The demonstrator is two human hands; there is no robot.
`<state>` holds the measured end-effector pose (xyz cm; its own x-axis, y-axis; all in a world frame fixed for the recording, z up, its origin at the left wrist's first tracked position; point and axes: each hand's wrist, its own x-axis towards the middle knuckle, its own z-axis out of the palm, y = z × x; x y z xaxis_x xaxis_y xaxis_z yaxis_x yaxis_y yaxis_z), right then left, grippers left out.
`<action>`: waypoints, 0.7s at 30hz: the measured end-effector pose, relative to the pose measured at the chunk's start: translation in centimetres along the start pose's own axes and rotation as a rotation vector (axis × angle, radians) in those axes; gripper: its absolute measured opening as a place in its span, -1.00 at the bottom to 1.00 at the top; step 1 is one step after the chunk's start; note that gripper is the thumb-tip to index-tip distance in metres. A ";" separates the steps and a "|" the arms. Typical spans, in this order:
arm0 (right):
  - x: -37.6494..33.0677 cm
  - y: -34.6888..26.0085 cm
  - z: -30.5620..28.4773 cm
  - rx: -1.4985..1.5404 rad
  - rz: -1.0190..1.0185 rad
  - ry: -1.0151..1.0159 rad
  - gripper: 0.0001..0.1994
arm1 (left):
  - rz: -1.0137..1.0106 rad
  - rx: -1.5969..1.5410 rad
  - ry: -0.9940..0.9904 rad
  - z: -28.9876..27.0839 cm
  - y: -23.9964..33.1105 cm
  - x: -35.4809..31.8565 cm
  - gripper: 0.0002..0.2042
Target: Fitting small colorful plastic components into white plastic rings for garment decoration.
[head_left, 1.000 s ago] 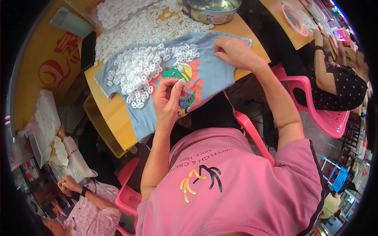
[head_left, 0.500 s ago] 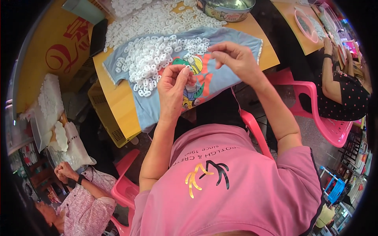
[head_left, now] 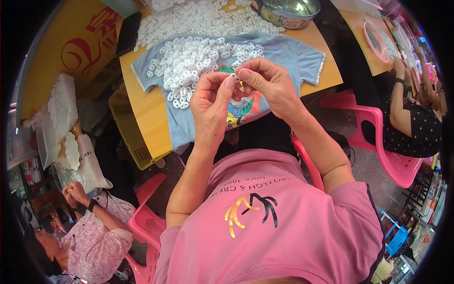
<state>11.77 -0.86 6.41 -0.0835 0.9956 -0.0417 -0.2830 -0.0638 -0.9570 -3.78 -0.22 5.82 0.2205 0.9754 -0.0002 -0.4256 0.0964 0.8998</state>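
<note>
To the left of my left hand (head_left: pixel 212 106) sits the heap of small white plastic rings (head_left: pixel 198 59), far too many to count, spread over one light blue child's shirt (head_left: pixel 279 52) on the wooden table (head_left: pixel 151 118). My left hand pinches narrow, thumb and forefinger closed on one small white piece (head_left: pixel 235 77) held between both hands. Touching it from the right, my right hand (head_left: pixel 269 85) also pinches that same piece with its fingertips. I judge the step goes best with both grips kept near the tips and pressed squarely together. Beyond my right hand stands one metal bowl (head_left: pixel 283 9).
</note>
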 end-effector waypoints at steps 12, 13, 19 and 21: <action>-0.3 0.7 1.7 -0.087 -0.179 0.061 -0.88 | 0.087 0.110 0.110 0.9 0.0 -0.6 -0.89; -0.2 1.1 1.9 -0.059 -0.220 0.072 -0.89 | 0.099 0.113 0.123 0.8 -0.3 -0.6 -0.89; 1.3 4.2 1.6 -0.054 -0.134 0.142 -0.89 | 0.034 0.143 0.149 -0.8 -1.6 0.8 -0.88; 1.3 3.7 0.9 -0.108 -0.063 0.092 -0.88 | -0.017 0.149 0.110 -2.1 -1.9 1.0 -0.88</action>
<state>9.74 0.11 3.12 0.0202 0.9998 -0.0020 -0.1797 0.0016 -0.9837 -4.61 0.98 3.22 0.1257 0.9905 -0.0562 -0.2866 0.0904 0.9538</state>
